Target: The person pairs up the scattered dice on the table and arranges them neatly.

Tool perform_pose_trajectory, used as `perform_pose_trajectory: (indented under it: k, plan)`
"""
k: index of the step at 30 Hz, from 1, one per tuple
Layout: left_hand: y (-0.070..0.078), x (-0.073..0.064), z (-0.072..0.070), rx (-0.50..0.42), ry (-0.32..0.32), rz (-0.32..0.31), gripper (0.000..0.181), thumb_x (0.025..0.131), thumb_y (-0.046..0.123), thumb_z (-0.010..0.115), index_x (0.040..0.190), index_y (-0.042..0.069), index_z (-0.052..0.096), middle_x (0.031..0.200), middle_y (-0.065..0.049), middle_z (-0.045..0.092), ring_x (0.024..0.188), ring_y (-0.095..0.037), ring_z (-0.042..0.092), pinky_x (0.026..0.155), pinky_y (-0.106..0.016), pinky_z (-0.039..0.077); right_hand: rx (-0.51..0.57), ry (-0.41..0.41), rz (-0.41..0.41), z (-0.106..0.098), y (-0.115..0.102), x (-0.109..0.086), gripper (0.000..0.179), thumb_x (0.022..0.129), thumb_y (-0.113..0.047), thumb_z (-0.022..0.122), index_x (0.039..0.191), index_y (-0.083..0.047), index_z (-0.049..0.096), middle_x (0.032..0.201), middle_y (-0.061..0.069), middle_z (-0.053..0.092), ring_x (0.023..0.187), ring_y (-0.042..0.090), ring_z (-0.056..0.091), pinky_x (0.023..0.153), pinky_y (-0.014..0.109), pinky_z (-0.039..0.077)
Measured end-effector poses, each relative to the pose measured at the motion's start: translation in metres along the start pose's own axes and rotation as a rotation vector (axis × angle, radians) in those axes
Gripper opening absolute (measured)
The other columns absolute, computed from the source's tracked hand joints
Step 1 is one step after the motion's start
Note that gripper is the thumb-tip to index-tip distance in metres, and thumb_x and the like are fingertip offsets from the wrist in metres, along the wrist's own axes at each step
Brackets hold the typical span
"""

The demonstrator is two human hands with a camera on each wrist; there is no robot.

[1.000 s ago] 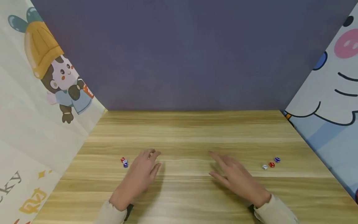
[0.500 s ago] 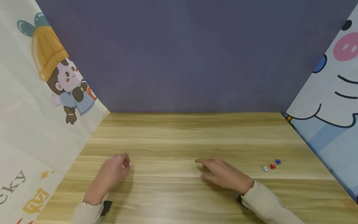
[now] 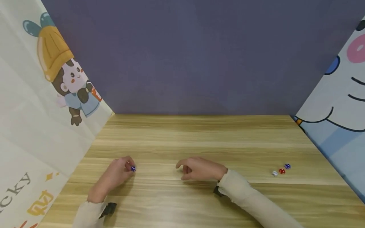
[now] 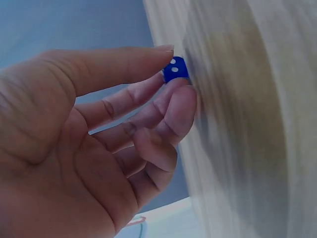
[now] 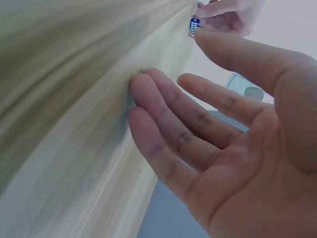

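Note:
My left hand [image 3: 112, 175] pinches a small blue die [image 3: 133, 168] between thumb and fingertips at the left of the table. White pips show on the blue die [image 4: 177, 71] in the left wrist view, close by the wooden surface. The red and white dice that lay beside it are out of sight in the head view. My right hand [image 3: 201, 168] hovers palm down around mid-table with fingers loosely bent. Nothing lies between its thumb and fingers [image 5: 163, 119] in the right wrist view, where the blue die [image 5: 194, 25] appears farther off.
On the table's right side lie a white die [image 3: 275, 173], a red die [image 3: 282, 171] and another blue die [image 3: 287, 166]. A dark panel [image 3: 199, 57] stands behind the wooden table [image 3: 199, 133]. Printed cloths hang at both sides.
Leftward, my left hand has come to the left dice and taken hold of the blue one. My right hand has moved left, away from the right dice. The head view has shifted slightly.

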State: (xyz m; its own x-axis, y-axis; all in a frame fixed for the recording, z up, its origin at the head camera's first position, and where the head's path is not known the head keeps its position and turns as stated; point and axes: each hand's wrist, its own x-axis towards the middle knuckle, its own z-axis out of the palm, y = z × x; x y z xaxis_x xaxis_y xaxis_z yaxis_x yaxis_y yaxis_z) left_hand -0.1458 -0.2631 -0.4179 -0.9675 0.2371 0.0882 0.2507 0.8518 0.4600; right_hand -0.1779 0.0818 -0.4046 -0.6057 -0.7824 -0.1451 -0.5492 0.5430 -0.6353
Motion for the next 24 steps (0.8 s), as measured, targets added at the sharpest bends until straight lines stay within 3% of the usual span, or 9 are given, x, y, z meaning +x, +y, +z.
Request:
perform_pose_trajectory:
  k: [6, 15, 24]
  plan:
    - [0.000, 0.000, 0.003, -0.035, -0.013, -0.010, 0.017, 0.077, -0.002, 0.078, 0.081, 0.010, 0.066, 0.071, 0.004, 0.061, 0.066, -0.009, 0.056, 0.062, -0.027, 0.048, 0.030, -0.039, -0.061, 0.005, -0.012, 0.030, 0.034, 0.096, -0.026, 0.068, 0.127, -0.013, 0.063, 0.093, -0.013, 0.066, 0.085, 0.000, 0.063, 0.076, 0.021, 0.052]
    - [-0.001, -0.002, 0.007, -0.037, -0.034, -0.062, 0.018, 0.077, -0.005, 0.077, 0.081, 0.008, 0.066, 0.070, 0.003, 0.060, 0.065, -0.010, 0.055, 0.060, -0.025, 0.047, 0.235, -0.179, -0.073, 0.021, -0.024, 0.066, 0.021, 0.095, -0.019, 0.068, 0.114, -0.011, 0.067, 0.086, -0.007, 0.070, 0.070, 0.012, 0.069, 0.069, 0.024, 0.055]
    - [0.007, 0.000, 0.005, -0.071, -0.019, -0.038, 0.016, 0.077, -0.004, 0.079, 0.080, 0.007, 0.066, 0.070, 0.003, 0.061, 0.064, -0.009, 0.055, 0.058, -0.023, 0.048, 0.276, -0.087, -0.077, 0.025, -0.027, 0.082, 0.023, 0.094, -0.008, 0.065, 0.117, -0.004, 0.065, 0.079, 0.001, 0.071, 0.065, 0.014, 0.066, 0.062, 0.024, 0.053]
